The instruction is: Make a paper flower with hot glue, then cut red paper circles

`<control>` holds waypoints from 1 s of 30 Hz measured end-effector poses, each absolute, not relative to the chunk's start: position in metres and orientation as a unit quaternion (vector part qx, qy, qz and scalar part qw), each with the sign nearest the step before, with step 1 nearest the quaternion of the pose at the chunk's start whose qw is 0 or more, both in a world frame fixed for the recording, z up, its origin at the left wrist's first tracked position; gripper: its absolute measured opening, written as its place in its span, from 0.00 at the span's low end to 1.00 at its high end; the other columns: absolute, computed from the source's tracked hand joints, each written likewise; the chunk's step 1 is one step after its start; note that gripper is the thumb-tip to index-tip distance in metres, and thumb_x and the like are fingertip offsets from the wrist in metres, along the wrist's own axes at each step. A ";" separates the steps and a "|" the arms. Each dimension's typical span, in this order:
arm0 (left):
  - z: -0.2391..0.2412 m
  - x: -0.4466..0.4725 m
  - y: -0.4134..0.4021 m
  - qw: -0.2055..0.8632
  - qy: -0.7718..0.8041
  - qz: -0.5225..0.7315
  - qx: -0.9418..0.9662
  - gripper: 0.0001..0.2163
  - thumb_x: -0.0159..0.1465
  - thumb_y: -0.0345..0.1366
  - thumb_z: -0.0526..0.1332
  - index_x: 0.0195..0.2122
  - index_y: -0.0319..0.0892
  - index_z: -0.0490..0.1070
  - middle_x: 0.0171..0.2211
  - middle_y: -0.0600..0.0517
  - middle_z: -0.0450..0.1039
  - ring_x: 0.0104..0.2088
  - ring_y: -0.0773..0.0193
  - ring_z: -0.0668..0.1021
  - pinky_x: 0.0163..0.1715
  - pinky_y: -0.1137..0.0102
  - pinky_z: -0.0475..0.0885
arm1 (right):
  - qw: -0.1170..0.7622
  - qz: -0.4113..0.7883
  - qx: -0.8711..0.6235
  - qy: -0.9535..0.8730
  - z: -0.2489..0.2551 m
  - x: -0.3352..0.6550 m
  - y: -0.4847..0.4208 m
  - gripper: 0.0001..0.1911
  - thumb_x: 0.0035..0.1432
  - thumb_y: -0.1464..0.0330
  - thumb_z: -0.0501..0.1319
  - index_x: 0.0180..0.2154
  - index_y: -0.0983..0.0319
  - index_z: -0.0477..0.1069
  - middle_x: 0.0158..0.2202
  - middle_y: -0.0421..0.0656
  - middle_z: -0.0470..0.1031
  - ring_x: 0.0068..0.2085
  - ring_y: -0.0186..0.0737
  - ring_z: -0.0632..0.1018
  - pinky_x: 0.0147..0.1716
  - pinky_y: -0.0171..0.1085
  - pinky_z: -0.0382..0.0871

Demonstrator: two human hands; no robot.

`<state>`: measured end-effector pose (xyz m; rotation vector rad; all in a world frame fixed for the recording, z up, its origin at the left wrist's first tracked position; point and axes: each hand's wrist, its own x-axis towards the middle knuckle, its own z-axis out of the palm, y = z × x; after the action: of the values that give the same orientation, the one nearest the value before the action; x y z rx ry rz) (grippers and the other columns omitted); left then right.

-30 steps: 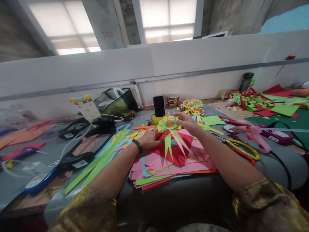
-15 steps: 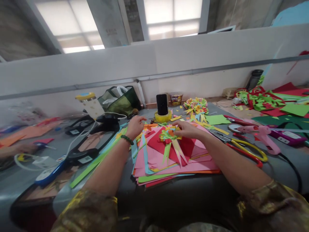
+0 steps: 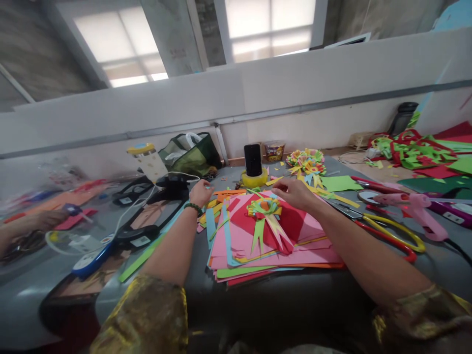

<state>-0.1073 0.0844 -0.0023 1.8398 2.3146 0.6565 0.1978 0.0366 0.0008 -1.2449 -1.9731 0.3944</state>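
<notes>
A rosette of folded paper strips (image 3: 263, 209), with yellow, green and orange loops and notched tails, lies on red paper (image 3: 239, 221) atop a pink paper stack (image 3: 320, 250). My left hand (image 3: 201, 193), wearing a green bead bracelet (image 3: 194, 207), is over loose strips (image 3: 211, 216) behind the stack's left side; its fingertips are too hidden to read. Behind the rosette and to its right, my right hand (image 3: 295, 192) has its fingers bent and pressed together. Whatever it may hold is not visible. Neither hand touches the rosette.
A phone (image 3: 252, 160) stands in a yellow tape roll (image 3: 255, 178). Finished rosettes (image 3: 306, 162) lie at the back. Scissors (image 3: 391, 231) and a pink glue gun (image 3: 416, 206) are right. At left are a cup (image 3: 147, 162), a power strip (image 3: 92, 258) and another person's hand (image 3: 44, 221).
Both hands have moved off the rosette, which is now uncovered on the red paper. My right hand's fingers have drawn up and back. The view has shifted slightly left.
</notes>
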 end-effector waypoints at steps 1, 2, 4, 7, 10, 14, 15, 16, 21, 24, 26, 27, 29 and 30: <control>-0.003 -0.108 0.084 0.064 0.764 0.210 0.606 0.13 0.68 0.41 0.61 0.49 0.40 0.72 0.48 0.46 0.74 0.46 0.57 0.78 0.47 0.57 0.75 | 0.378 0.154 -0.486 -0.773 0.001 0.198 0.036 0.07 0.53 0.69 0.62 0.26 0.60 0.77 0.25 0.41 0.77 0.28 0.38 0.73 0.30 0.35 0.63; -0.003 -0.108 0.084 0.073 0.764 0.204 0.608 0.14 0.68 0.41 0.61 0.51 0.41 0.71 0.50 0.46 0.74 0.47 0.57 0.77 0.47 0.56 0.75 | 0.377 0.155 -0.484 -0.774 0.001 0.198 0.037 0.07 0.53 0.69 0.62 0.25 0.60 0.77 0.25 0.41 0.77 0.28 0.38 0.73 0.30 0.35 0.63; -0.004 -0.107 0.084 0.088 0.763 0.193 0.611 0.14 0.68 0.41 0.61 0.51 0.41 0.72 0.51 0.46 0.73 0.48 0.56 0.77 0.47 0.57 0.76 | 0.377 0.158 -0.480 -0.776 0.001 0.198 0.037 0.07 0.53 0.70 0.62 0.25 0.60 0.77 0.25 0.41 0.77 0.27 0.38 0.73 0.29 0.35 0.63; -0.005 -0.106 0.084 0.106 0.761 0.178 0.614 0.14 0.68 0.42 0.61 0.51 0.41 0.72 0.52 0.46 0.73 0.48 0.55 0.77 0.47 0.57 0.76 | 0.377 0.161 -0.478 -0.777 0.001 0.198 0.037 0.07 0.53 0.71 0.61 0.26 0.61 0.78 0.26 0.42 0.78 0.28 0.38 0.74 0.30 0.35 0.64; -0.005 -0.105 0.085 0.126 0.758 0.156 0.620 0.15 0.67 0.42 0.62 0.51 0.40 0.71 0.51 0.46 0.73 0.48 0.54 0.77 0.47 0.56 0.76 | 0.374 0.153 -0.477 -0.780 0.000 0.198 0.037 0.07 0.53 0.72 0.61 0.26 0.62 0.78 0.26 0.42 0.79 0.28 0.38 0.74 0.29 0.34 0.65; -0.008 -0.103 0.086 0.157 0.741 0.151 0.635 0.14 0.67 0.40 0.63 0.51 0.39 0.71 0.51 0.46 0.73 0.48 0.55 0.77 0.47 0.56 0.76 | 0.376 0.136 -0.466 -0.789 -0.002 0.199 0.038 0.08 0.54 0.72 0.61 0.27 0.62 0.78 0.25 0.42 0.79 0.26 0.36 0.74 0.28 0.33 0.65; -0.010 -0.102 0.086 0.168 0.735 0.154 0.638 0.14 0.67 0.40 0.63 0.50 0.39 0.72 0.50 0.46 0.74 0.48 0.56 0.77 0.46 0.56 0.76 | 0.377 0.133 -0.464 -0.791 -0.002 0.199 0.038 0.08 0.54 0.72 0.61 0.27 0.62 0.79 0.25 0.42 0.79 0.26 0.36 0.74 0.28 0.33 0.65; -0.011 -0.101 0.085 0.181 0.729 0.158 0.641 0.13 0.67 0.40 0.63 0.49 0.39 0.72 0.49 0.47 0.74 0.47 0.56 0.78 0.46 0.57 0.76 | 0.376 0.130 -0.462 -0.793 -0.002 0.199 0.038 0.08 0.54 0.72 0.60 0.27 0.62 0.79 0.26 0.42 0.80 0.27 0.36 0.74 0.28 0.33 0.65; -0.014 -0.098 0.083 0.236 0.699 0.227 0.635 0.12 0.68 0.41 0.62 0.46 0.38 0.73 0.45 0.49 0.75 0.41 0.60 0.79 0.40 0.62 0.78 | 0.371 0.125 -0.460 -0.797 -0.002 0.201 0.039 0.08 0.55 0.72 0.61 0.28 0.62 0.79 0.27 0.43 0.80 0.28 0.37 0.76 0.30 0.34 0.67; -0.007 -0.098 0.082 0.237 0.674 0.319 0.623 0.07 0.64 0.37 0.65 0.34 0.38 0.74 0.33 0.53 0.76 0.34 0.63 0.78 0.36 0.67 0.75 | 0.400 0.118 -0.460 -0.784 -0.002 0.202 0.041 0.08 0.54 0.71 0.61 0.28 0.61 0.79 0.27 0.42 0.80 0.28 0.37 0.76 0.30 0.35 0.68; 0.002 -0.098 0.080 0.233 0.644 0.399 0.610 0.08 0.57 0.33 0.68 0.25 0.39 0.71 0.23 0.56 0.72 0.29 0.65 0.76 0.33 0.70 0.72 | 0.441 0.111 -0.460 -0.763 -0.002 0.202 0.042 0.07 0.54 0.71 0.61 0.29 0.61 0.79 0.28 0.42 0.80 0.28 0.38 0.76 0.31 0.35 0.68; 0.007 -0.096 0.078 0.234 0.625 0.439 0.602 0.08 0.54 0.32 0.69 0.23 0.40 0.70 0.21 0.57 0.70 0.27 0.65 0.75 0.31 0.71 0.71 | 0.464 0.109 -0.459 -0.750 -0.001 0.202 0.042 0.07 0.55 0.70 0.61 0.29 0.61 0.78 0.28 0.42 0.80 0.29 0.38 0.76 0.31 0.35 0.68; 0.016 -0.091 0.073 0.247 0.580 0.506 0.589 0.06 0.51 0.34 0.68 0.26 0.42 0.71 0.20 0.58 0.70 0.25 0.67 0.73 0.29 0.73 0.69 | 0.506 0.108 -0.456 -0.724 0.001 0.202 0.043 0.08 0.55 0.69 0.60 0.30 0.61 0.78 0.28 0.42 0.80 0.30 0.38 0.76 0.31 0.35 0.69; 0.019 -0.086 0.068 0.263 0.555 0.528 0.587 0.07 0.50 0.35 0.68 0.29 0.42 0.72 0.21 0.58 0.71 0.25 0.68 0.73 0.29 0.73 0.68 | 0.523 0.111 -0.451 -0.715 0.002 0.202 0.043 0.08 0.56 0.68 0.60 0.30 0.61 0.77 0.28 0.42 0.80 0.30 0.38 0.76 0.31 0.36 0.69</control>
<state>-0.0862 0.0683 0.0193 1.5865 1.5022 1.4271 0.2019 0.0425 0.0016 -1.0810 -1.7118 0.2661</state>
